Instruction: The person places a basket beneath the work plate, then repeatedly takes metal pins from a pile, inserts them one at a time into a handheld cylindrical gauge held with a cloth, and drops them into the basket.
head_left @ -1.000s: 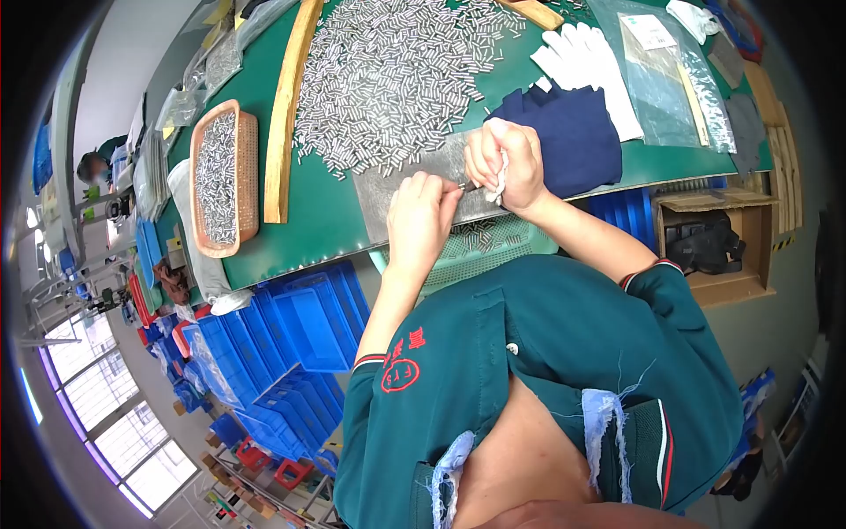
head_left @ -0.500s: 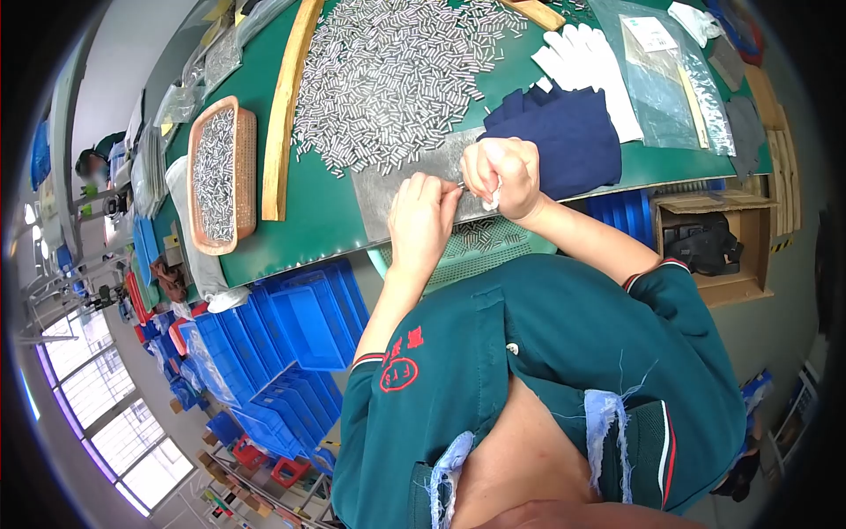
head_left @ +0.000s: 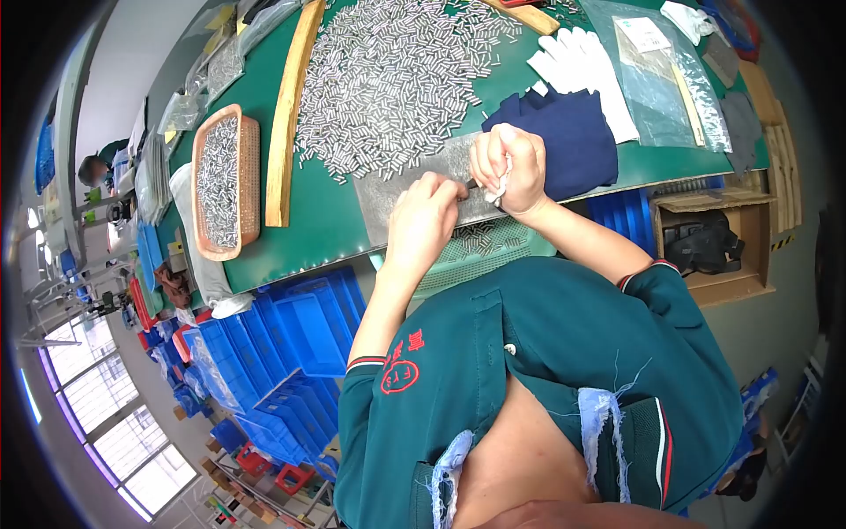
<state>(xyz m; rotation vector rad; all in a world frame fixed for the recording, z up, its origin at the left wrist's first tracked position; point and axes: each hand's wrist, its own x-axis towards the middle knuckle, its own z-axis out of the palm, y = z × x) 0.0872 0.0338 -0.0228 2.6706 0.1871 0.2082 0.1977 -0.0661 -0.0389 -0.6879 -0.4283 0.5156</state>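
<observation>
My left hand (head_left: 426,216) is closed in a pinch over the grey metal plate (head_left: 381,204) at the table's front edge. A short, narrow piece (head_left: 471,184), like a small metal pin, shows between the fingertips of both hands. My right hand (head_left: 514,166) is closed around a crumpled white cloth (head_left: 504,181), part of it hidden in the fist. Beyond the plate lies a large pile of short metal pins (head_left: 388,88). Under the table edge, below my hands, a light green basket (head_left: 458,269) holds more pins.
A tan basket of pins (head_left: 250,176) stands at the left beside a wooden strip (head_left: 291,115). Folded navy cloth (head_left: 577,141), a white glove (head_left: 586,70) and a clear plastic bag (head_left: 656,106) lie to the right. Blue bins (head_left: 308,331) and an open cardboard box (head_left: 749,273) are below the table.
My right hand has turned slightly and moved a little to the right, showing more of the white cloth. The left hand stays pinched. The view has shifted slightly.
</observation>
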